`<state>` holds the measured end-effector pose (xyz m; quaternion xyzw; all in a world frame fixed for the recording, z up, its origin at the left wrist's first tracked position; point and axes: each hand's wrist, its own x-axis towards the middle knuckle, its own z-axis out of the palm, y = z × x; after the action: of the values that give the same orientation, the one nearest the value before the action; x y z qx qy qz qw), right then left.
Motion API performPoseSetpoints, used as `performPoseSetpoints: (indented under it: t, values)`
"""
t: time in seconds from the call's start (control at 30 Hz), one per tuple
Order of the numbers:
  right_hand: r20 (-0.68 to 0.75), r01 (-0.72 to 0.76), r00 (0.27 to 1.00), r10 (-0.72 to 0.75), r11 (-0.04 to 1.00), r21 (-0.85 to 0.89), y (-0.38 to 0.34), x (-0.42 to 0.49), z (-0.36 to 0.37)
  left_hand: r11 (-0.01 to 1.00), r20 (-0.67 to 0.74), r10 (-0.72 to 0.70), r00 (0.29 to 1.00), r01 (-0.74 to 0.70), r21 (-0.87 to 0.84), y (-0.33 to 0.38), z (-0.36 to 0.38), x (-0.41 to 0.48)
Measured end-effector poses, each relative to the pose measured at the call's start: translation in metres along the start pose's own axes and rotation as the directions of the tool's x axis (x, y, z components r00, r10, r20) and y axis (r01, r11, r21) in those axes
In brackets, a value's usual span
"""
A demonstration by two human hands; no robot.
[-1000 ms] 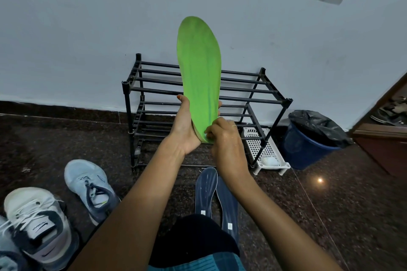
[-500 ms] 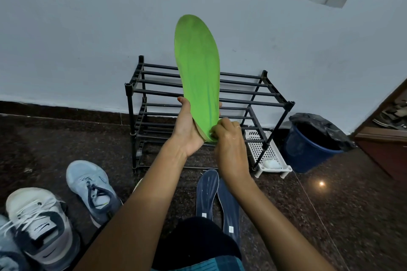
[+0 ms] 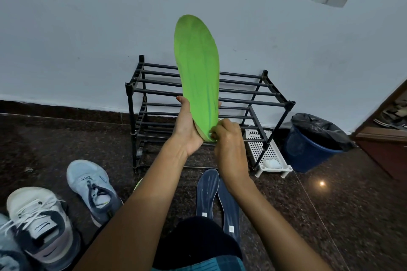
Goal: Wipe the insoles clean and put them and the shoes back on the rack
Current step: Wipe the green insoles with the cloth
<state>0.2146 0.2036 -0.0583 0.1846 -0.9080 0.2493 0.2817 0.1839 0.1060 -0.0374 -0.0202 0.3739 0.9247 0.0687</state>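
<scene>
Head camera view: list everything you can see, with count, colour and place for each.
Green foam insole: one, bright green, held upright in front of the rack.
Dark blue insoles: two, navy, side by side on the floor below the hands.
Black metal shoe rack: one, black, against the white wall.
Light blue sneaker: one, pale blue, floor at left.
White and grey sneaker: one, floor at lower left.
Partly seen shoe: one, blue-grey, bottom-left corner.
White perforated plastic tray: one, white, floor beside the rack's right end.
Blue bucket with black liner: one, right of the tray.
Left grip: one, holds the green insole's heel end.
Right grip: one, pinches that heel's edge.
</scene>
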Motion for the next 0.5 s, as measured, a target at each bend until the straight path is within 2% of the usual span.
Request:
performPoseSetpoints:
  t: [0.17, 0.27, 0.5]
  values:
    - [0.057, 0.050, 0.997, -0.059, 0.988, 0.146, -0.007, -0.007, -0.004, 1.000, -0.006, -0.007, 1.000, 0.007, 0.024, 0.000, -0.003, 0.002]
    - [0.062, 0.068, 0.995, -0.078, 0.986, 0.154, -0.005, -0.005, -0.007, 1.000, 0.000, -0.015, 1.000, 0.015, -0.006, 0.000, 0.001, 0.002]
    - [0.011, -0.057, 0.998, 0.056, 0.995, 0.086, 0.003, 0.013, -0.010, 0.990, 0.012, -0.092, 0.996, 0.093, -0.104, -0.004, 0.009, -0.007]
